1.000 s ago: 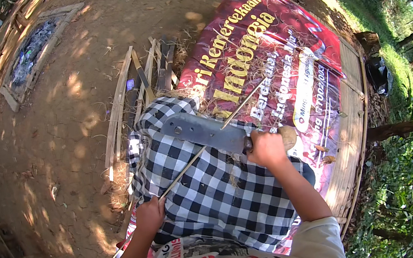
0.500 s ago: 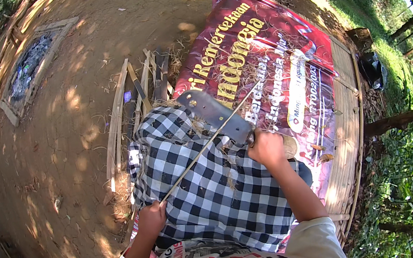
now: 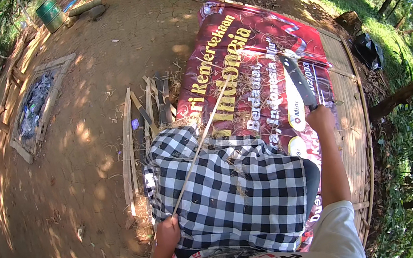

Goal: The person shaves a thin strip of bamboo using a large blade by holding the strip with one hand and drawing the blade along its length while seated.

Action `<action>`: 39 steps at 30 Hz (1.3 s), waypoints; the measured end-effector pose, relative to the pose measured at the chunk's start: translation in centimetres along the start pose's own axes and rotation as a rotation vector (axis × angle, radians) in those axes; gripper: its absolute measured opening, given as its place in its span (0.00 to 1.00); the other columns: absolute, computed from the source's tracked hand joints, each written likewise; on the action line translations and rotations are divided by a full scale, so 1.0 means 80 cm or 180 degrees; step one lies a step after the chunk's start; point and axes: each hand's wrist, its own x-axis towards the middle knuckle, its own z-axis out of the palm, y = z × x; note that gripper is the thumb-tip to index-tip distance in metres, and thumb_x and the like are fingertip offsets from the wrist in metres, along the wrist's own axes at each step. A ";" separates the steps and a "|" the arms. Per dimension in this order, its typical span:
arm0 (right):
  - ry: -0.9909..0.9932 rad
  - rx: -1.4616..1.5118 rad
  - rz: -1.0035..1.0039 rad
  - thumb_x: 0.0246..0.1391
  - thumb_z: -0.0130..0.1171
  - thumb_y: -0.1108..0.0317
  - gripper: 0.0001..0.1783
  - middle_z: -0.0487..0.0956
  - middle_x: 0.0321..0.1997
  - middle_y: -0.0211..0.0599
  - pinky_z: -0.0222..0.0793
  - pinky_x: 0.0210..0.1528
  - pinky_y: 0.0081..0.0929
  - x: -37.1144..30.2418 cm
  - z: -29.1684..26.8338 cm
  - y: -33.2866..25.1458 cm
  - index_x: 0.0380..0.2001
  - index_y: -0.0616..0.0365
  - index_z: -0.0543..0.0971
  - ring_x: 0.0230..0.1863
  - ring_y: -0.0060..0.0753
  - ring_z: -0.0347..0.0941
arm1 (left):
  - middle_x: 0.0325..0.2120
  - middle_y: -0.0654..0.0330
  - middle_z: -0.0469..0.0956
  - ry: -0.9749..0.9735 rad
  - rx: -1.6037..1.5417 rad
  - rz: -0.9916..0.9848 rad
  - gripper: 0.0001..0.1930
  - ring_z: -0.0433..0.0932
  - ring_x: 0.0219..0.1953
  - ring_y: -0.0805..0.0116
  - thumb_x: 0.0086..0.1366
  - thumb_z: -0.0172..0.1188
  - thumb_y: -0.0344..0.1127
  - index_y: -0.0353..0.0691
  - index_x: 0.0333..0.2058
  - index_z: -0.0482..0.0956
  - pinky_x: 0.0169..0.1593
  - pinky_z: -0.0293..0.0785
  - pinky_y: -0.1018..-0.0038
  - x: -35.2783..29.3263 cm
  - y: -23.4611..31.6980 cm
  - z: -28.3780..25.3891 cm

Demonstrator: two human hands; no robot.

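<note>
Right hand (image 3: 321, 117) is wrapped tight around the handle of a big broad knife (image 3: 297, 79), blade pointing up and away over the red banner (image 3: 257, 40), well apart from the stick. Left hand (image 3: 169, 233) is closed on the thin pale stick (image 3: 200, 143) near its lower end, and the rest of it slants up across the checkered cloth (image 3: 247, 214) over the lap, with the tip out above the banner.

What'd worry me: the stick is only gripped at one end, so its long free part could wobble or roll if the blade met it at a bad angle, and then the edge could skid. If it skidded toward the body, that cloth is about all the cover the legs have, and it looks pretty soft. Left hand's bare too, so a slip running down the stick would go right for those fingers. Can't tell which way the sharp edge faces, btw.

Also, cloth looks bunched near its far edge, so a low swing could snag it. And the stick's so thin that too deep a bite might snap it. Curly shavings (image 3: 282, 41) litter the banner, maybe slippery under anything put down there.
</note>
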 end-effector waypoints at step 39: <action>-0.0650 0.0470 -0.0965 0.43 0.56 0.66 0.11 0.80 0.27 0.53 0.74 0.37 0.47 -0.017 0.059 -0.101 0.30 0.61 0.80 0.32 0.55 0.79 | 0.14 0.39 0.69 -0.0651 -0.0387 -0.0581 0.29 0.72 0.18 0.43 0.71 0.45 0.50 0.27 0.21 0.72 0.25 0.65 0.57 0.004 -0.005 -0.019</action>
